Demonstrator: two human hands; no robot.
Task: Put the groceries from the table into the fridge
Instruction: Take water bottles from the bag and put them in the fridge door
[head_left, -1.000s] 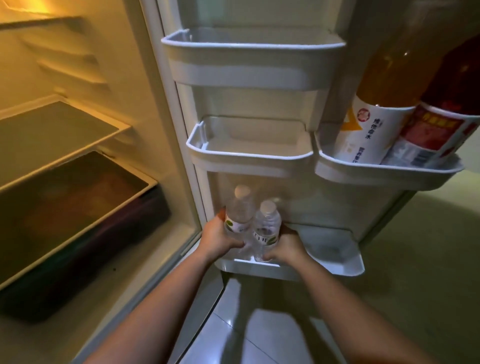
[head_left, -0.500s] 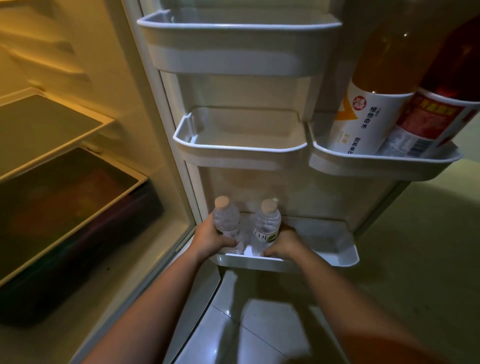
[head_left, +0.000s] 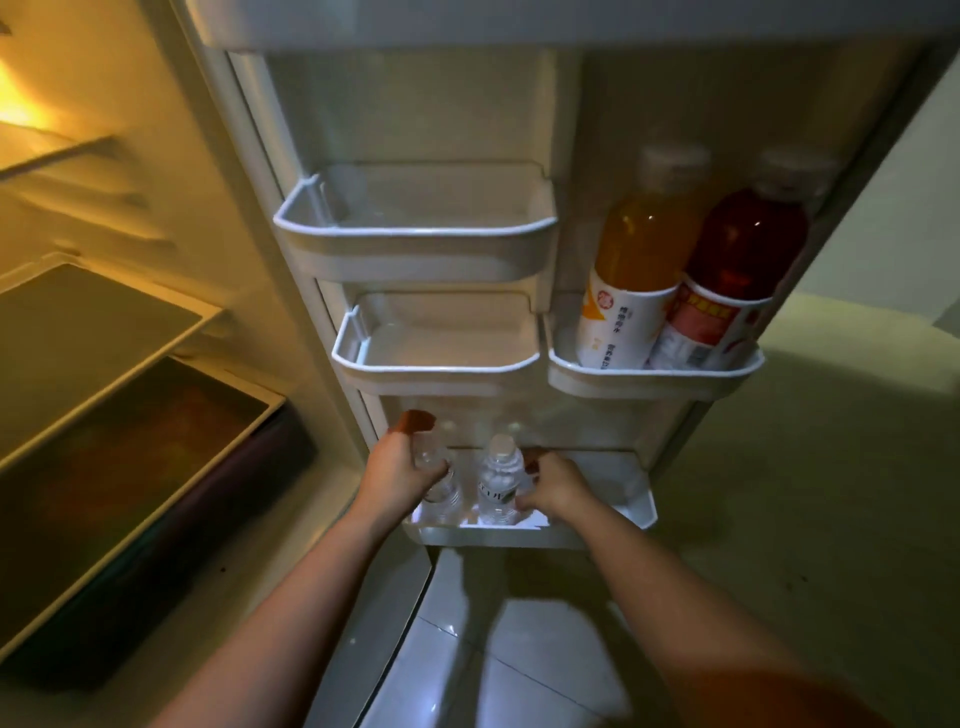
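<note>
Two small clear water bottles stand side by side in the bottom door bin (head_left: 613, 525) of the open fridge. My left hand (head_left: 397, 470) grips the left water bottle (head_left: 441, 493) near its neck, hiding its cap. My right hand (head_left: 553, 488) holds the right water bottle (head_left: 498, 486) at its side, thumb on the label; its white cap shows. Both bottles sit at the left end of the bin.
An orange drink bottle (head_left: 636, 270) and a red drink bottle (head_left: 727, 280) stand in the right door bin (head_left: 654, 376). Two door bins (head_left: 415, 244) (head_left: 436, 364) hang above my hands. Glass shelves (head_left: 98, 332) and a dark drawer (head_left: 156, 467) lie at left. Tiled floor below.
The bottles have gone down into the bottom door bin and stand lower there. My hands stayed on them. The camera view has pulled back and tilted up.
</note>
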